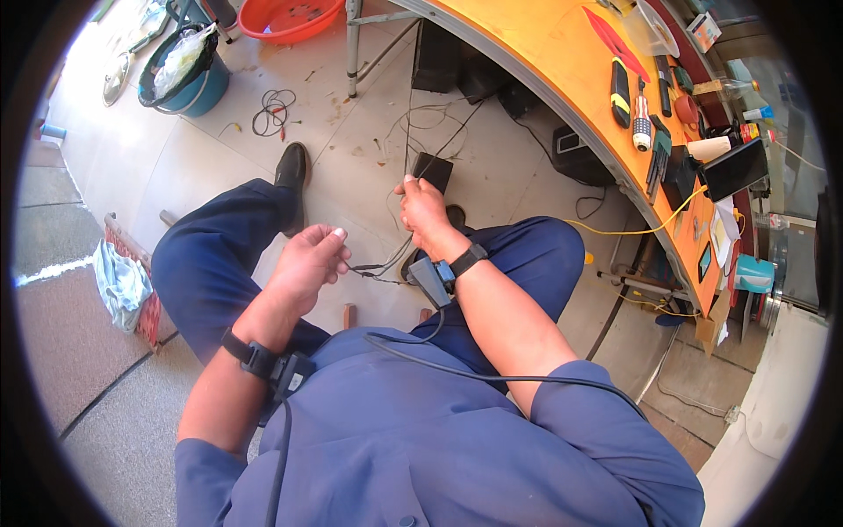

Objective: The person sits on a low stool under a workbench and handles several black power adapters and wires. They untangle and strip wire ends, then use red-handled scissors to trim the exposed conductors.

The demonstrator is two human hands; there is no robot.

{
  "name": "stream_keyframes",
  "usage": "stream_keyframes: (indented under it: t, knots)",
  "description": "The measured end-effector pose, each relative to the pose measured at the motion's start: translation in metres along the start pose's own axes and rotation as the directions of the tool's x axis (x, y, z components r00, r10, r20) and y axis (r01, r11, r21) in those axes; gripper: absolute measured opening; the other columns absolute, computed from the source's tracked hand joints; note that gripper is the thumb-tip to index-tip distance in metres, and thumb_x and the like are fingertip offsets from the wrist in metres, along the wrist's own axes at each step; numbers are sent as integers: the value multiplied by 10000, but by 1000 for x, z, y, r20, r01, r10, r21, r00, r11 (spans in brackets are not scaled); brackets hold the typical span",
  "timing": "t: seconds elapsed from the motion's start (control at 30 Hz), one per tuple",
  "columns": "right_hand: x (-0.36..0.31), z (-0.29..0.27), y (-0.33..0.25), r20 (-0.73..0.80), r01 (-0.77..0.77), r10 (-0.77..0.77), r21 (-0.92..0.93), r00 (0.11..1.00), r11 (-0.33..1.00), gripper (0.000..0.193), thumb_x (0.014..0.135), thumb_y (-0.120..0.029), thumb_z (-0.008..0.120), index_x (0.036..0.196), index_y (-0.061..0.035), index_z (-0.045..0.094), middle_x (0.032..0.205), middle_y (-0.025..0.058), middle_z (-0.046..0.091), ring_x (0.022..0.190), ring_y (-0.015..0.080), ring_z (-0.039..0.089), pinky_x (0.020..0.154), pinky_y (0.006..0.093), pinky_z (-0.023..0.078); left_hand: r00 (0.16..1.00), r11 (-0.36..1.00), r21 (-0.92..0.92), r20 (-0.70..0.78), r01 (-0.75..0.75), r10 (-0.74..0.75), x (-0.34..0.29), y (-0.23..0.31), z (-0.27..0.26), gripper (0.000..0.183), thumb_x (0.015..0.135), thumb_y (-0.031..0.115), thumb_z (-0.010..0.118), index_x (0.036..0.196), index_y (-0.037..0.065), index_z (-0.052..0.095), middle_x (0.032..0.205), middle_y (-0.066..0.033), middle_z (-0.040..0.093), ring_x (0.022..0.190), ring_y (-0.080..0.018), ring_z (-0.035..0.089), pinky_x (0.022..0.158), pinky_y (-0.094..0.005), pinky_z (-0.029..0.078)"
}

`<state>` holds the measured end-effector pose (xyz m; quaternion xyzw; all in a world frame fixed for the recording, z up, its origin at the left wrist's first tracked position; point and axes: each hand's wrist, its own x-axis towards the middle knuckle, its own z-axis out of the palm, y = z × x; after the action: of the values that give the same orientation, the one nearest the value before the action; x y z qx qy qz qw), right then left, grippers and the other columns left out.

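My left hand is closed in a pinch, thumb against fingers, on a thin dark cable that loops across between my knees. Higher and to the right, my right hand is also closed, with the same sort of thin cable passing through its fingers and running up toward the floor beyond. Just past the right fingertips lies a small black box on the floor. Whether the cable joins that box is hard to make out.
An orange workbench curves along the right, with a yellow-black utility knife, a screwdriver and a phone. A coil of wires, a blue bucket and a red basin sit on the floor. Cords from my wristbands cross my lap.
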<state>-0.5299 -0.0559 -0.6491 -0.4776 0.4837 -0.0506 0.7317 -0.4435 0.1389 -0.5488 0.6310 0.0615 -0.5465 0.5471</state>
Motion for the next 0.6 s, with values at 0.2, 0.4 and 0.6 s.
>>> stream_keyframes:
  t: [0.2, 0.4, 0.6]
  knots:
    - [-25, 7, 5, 52, 62, -54, -153, 997, 986, 342, 1031, -348, 482, 945, -32, 579, 629, -24, 439, 456, 73, 365, 410, 249, 303, 999, 995, 87, -25, -43, 45, 14, 5, 7, 247, 996, 225, 577, 1102, 2, 585, 925, -64, 636, 727, -115, 593, 608, -247, 457]
    - [-49, 10, 10, 217, 163, -98, -307, 971, 938, 351, 1022, -340, 493, 946, -16, 605, 673, -11, 492, 533, 84, 428, 465, 263, 354, 1000, 991, 134, 0, -13, 13, 30, 7, 21, 329, 1012, 319, 548, 1095, 3, 583, 934, -68, 637, 734, -123, 597, 618, -248, 471]
    - [-65, 18, 14, 392, 382, -200, -469, 898, 796, 358, 993, -301, 491, 936, 29, 616, 872, 230, 667, 827, 373, 648, 754, 427, 495, 999, 962, 270, -7, 48, -48, 35, 12, 19, 358, 996, 392, 563, 983, 36, 596, 826, -44, 640, 641, -101, 585, 550, -233, 454]
